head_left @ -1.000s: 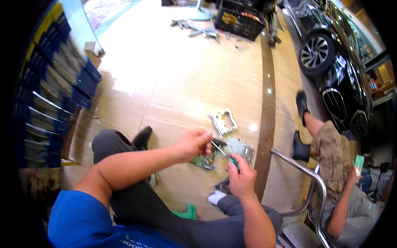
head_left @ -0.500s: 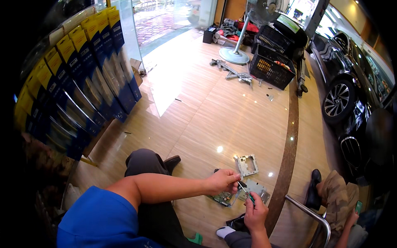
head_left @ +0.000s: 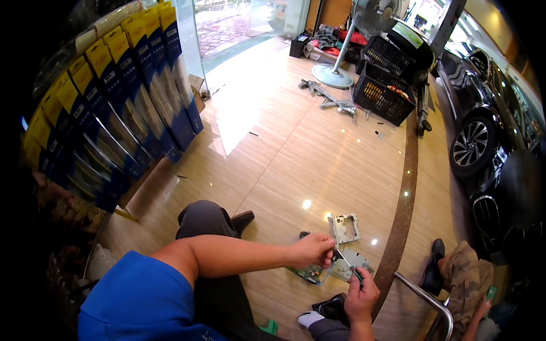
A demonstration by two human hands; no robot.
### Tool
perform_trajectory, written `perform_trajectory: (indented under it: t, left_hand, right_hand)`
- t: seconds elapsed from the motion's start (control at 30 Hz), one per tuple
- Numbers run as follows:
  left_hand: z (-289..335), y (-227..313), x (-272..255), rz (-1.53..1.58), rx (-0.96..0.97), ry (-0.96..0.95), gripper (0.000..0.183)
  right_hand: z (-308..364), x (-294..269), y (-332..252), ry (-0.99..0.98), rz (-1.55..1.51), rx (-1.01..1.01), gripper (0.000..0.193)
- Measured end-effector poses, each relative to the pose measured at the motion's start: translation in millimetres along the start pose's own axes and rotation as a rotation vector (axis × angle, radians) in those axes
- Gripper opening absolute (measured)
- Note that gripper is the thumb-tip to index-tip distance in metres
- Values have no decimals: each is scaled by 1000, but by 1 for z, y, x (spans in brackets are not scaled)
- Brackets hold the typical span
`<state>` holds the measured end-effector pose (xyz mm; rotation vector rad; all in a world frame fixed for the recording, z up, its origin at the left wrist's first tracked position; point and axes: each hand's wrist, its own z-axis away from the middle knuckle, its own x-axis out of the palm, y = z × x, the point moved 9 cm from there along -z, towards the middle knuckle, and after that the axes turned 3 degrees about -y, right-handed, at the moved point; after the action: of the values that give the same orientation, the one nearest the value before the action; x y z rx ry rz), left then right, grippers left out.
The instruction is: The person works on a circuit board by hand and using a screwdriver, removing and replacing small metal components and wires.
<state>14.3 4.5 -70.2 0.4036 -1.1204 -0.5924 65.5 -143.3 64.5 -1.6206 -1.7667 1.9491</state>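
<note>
My right hand (head_left: pixel 362 295) is closed around the green handle of a screwdriver (head_left: pixel 357 275). The screwdriver's thin metal shaft points up and left toward my left hand (head_left: pixel 314 250). The fingers of that hand are pinched together on a small dark part (head_left: pixel 336 254), which the screwdriver's tip meets or nearly meets; its kind is too small to tell. Below my left hand, partly hidden by it, a green circuit board (head_left: pixel 311 274) lies on the floor. Beside the board is a flat silvery metal plate (head_left: pixel 360 262), and beyond it a pale metal frame (head_left: pixel 355 225) with a cut-out middle.
At the left hangs a rack of blue and yellow packages (head_left: pixel 122 74). Black crates (head_left: pixel 384 96), a standing fan (head_left: pixel 335 74) and metal parts (head_left: pixel 330 101) are farther off. A black car (head_left: pixel 483 108) stands at right. Near me are a chrome tube (head_left: pixel 426 295) and another person's leg (head_left: pixel 459 264).
The whole view has shifted slightly, so the room appears farther right. My hands keep the same hold on the small dark part and the screwdriver, with the screwdriver's shaft at a similar slant.
</note>
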Motion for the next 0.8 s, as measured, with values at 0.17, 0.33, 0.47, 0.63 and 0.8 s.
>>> perform_trajectory:
  t: [0.17,0.33,0.47,0.63,0.8]
  left_hand:
    - [0,-5,1,-12,-17,5,23]
    - [-1,-9,1,-19,-31,9,23]
    - [-1,-8,0,-23,-28,2,23]
    - [-2,-9,-2,-50,-25,12,23]
    - [-2,-10,-2,-45,-19,1,22]
  right_hand:
    - [-2,-7,-8,15,10,-56,19]
    - [-4,-3,-16,-35,26,-80,19]
    - [-5,-2,-19,-44,37,-80,19]
    - [-4,-2,-17,-31,30,-75,20]
    - [-1,0,-11,-40,22,-62,20]
